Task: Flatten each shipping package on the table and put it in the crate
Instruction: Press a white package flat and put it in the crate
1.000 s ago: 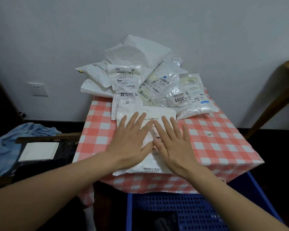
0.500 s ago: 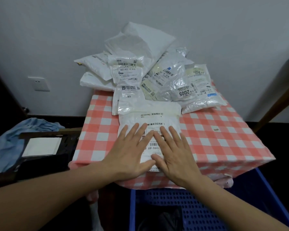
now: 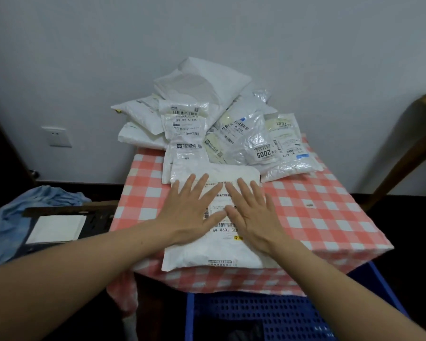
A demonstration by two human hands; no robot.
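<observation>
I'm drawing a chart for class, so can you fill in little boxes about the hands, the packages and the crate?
left hand: flat, fingers spread, pressing the white mailer
right hand: flat beside it, pressing the same mailer
white mailer: label up, at the table's near edge
package pile: heaped at the table's back, by the wall
checked tablecloth: red and white, covers the table
blue crate: below the near edge

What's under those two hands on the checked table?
A white shipping package lies under the left hand and right hand. Its barcode label shows between them; the rest of it is covered.
</observation>
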